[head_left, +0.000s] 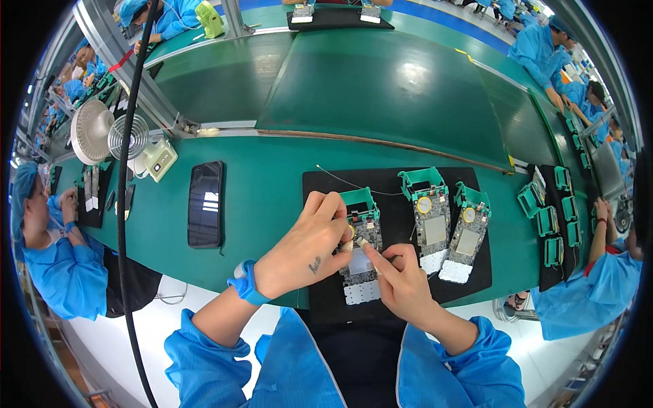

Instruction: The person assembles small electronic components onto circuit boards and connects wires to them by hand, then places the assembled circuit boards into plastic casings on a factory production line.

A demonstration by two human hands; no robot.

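A grey circuit board [360, 265] with a green plastic frame [360, 200] at its far end and a white perforated strip at its near end lies on a black mat [320, 299]. My left hand [303, 245], a blue strap at its wrist, is closed at the board's left edge; whatever its fingertips pinch is hidden. From the right, my right hand [403, 282] reaches over the same board. Its index finger, with a pale cover on the tip, points at the board's middle, and the other fingers curl in. Anything between those fingers is too small to make out.
Two similar boards [434, 228] [466, 241] lie to the right on the mat. A thin cable [340, 179] runs behind. Left are a black phone [206, 204] and a fan [93, 132]. A dark cable [124, 204] hangs down. Co-workers sit at both sides.
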